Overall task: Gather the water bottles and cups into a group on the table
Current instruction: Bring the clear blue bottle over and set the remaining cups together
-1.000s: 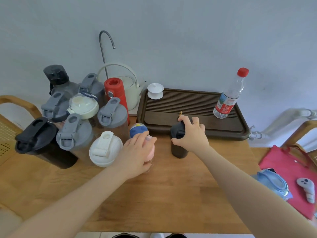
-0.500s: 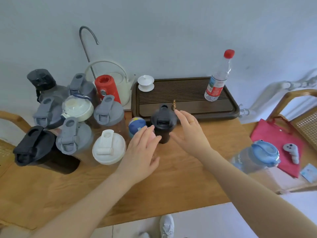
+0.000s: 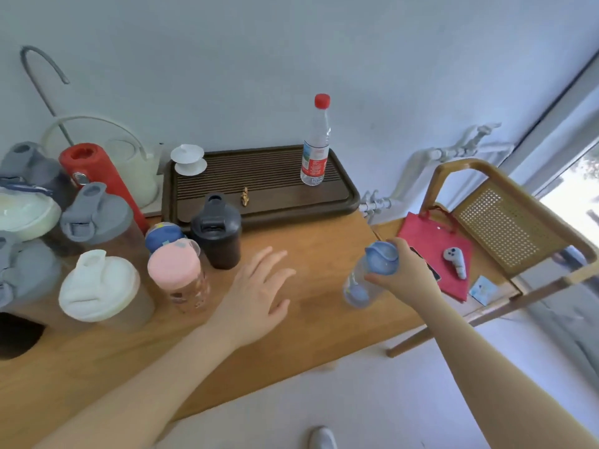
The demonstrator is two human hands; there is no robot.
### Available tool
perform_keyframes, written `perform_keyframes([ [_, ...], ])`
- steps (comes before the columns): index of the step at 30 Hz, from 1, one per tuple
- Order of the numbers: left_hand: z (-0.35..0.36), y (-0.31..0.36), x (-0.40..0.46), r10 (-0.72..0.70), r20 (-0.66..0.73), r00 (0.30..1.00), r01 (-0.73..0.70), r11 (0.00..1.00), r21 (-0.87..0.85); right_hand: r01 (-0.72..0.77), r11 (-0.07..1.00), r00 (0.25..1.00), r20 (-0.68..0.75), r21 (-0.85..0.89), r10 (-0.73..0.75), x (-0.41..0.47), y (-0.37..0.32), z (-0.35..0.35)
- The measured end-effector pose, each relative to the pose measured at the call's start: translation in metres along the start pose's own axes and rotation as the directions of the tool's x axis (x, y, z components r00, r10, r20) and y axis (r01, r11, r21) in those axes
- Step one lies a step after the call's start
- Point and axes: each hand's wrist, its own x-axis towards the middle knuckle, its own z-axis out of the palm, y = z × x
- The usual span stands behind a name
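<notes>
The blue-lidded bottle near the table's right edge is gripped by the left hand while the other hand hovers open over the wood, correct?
Not quite. The head view shows the right hand gripping the blue-lidded bottle by its lid; the left hand is the one that hovers open over the table.

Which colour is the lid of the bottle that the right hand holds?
Light blue. The lid tops a clear bottle in the right hand; head view.

Blue-lidded clear bottle (image 3: 369,277) near table's right edge, apart from clustered bottles (image 3: 97,254).
</notes>
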Motion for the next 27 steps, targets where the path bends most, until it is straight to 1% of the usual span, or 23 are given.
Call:
perform_keyframes([
  [3, 0.005, 0.018, 0.005, -0.148, 0.004, 0.989, 0.147, 0.980, -0.137, 0.145, 0.980, 0.989, 0.058, -0.135, -0.139, 0.008, -0.003, -0.001],
  [4, 0.005, 0.026, 0.006, -0.195, 0.011, 0.981, 0.193, 0.962, -0.192, 0.220, 0.965, 0.974, 0.091, -0.142, -0.209, 0.008, -0.009, -0.001],
  [6, 0.006, 0.038, 0.006, -0.267, 0.015, 0.964, 0.260, 0.925, -0.278, 0.389, 0.918, 0.911, 0.180, -0.074, -0.371, 0.007, -0.029, -0.001],
  [9, -0.004, 0.050, -0.002, -0.379, -0.053, 0.924, 0.332, 0.863, -0.382, 0.609, 0.791, 0.742, 0.311, 0.056, -0.593, 0.000, -0.070, 0.003],
  [10, -0.009, 0.052, -0.008, -0.437, -0.094, 0.895, 0.363, 0.833, -0.417, 0.658, 0.747, 0.684, 0.341, 0.094, -0.646, -0.002, -0.083, 0.007],
  [12, -0.024, 0.053, -0.022, -0.557, -0.169, 0.813, 0.428, 0.769, -0.474, 0.736, 0.659, 0.568, 0.389, 0.153, -0.725, -0.010, -0.109, 0.019],
  [13, -0.031, 0.052, -0.029, -0.586, -0.192, 0.787, 0.443, 0.754, -0.486, 0.766, 0.620, 0.523, 0.397, 0.171, -0.755, -0.015, -0.119, 0.026],
  [14, -0.039, 0.052, -0.034, -0.595, -0.207, 0.777, 0.447, 0.752, -0.485, 0.789, 0.585, 0.482, 0.400, 0.188, -0.779, -0.019, -0.128, 0.032],
  [16, -0.059, 0.049, -0.047, -0.609, -0.254, 0.751, 0.459, 0.759, -0.462, 0.835, 0.491, 0.366, 0.417, 0.247, -0.832, -0.031, -0.150, 0.043],
  [18, -0.082, 0.044, -0.057, -0.630, -0.281, 0.724, 0.466, 0.747, -0.473, 0.851, 0.421, 0.263, 0.437, 0.315, -0.860, -0.039, -0.171, 0.049],
  [19, -0.092, 0.040, -0.062, -0.641, -0.292, 0.710, 0.469, 0.740, -0.482, 0.843, 0.404, 0.226, 0.448, 0.356, -0.865, -0.038, -0.182, 0.051],
  [20, -0.101, 0.035, -0.066, -0.646, -0.300, 0.702, 0.472, 0.737, -0.483, 0.817, 0.408, 0.210, 0.450, 0.408, -0.868, -0.034, -0.191, 0.055],
  [21, -0.110, 0.030, -0.069, -0.648, -0.305, 0.698, 0.480, 0.739, -0.474, 0.769, 0.434, 0.223, 0.440, 0.469, -0.870, -0.028, -0.202, 0.060],
  [22, -0.118, 0.023, -0.071, -0.647, -0.310, 0.697, 0.489, 0.744, -0.455, 0.708, 0.469, 0.260, 0.423, 0.528, -0.868, -0.018, -0.211, 0.066],
  [23, -0.124, 0.016, -0.072, -0.639, -0.315, 0.702, 0.491, 0.755, -0.435, 0.656, 0.504, 0.313, 0.406, 0.562, -0.859, -0.007, -0.220, 0.074],
  [24, -0.132, 0.009, -0.073, -0.625, -0.318, 0.713, 0.486, 0.767, -0.418, 0.634, 0.537, 0.366, 0.396, 0.557, -0.842, 0.005, -0.229, 0.083],
  [25, -0.140, 0.000, -0.072, -0.611, -0.312, 0.727, 0.474, 0.777, -0.415, 0.660, 0.560, 0.396, 0.401, 0.501, -0.826, 0.017, -0.238, 0.093],
  [26, -0.148, -0.008, -0.071, -0.599, -0.299, 0.743, 0.460, 0.782, -0.421, 0.714, 0.566, 0.395, 0.431, 0.412, -0.811, 0.030, -0.247, 0.103],
  [27, -0.156, -0.017, -0.070, -0.583, -0.289, 0.759, 0.442, 0.788, -0.428, 0.776, 0.555, 0.374, 0.489, 0.300, -0.788, 0.040, -0.256, 0.113],
])
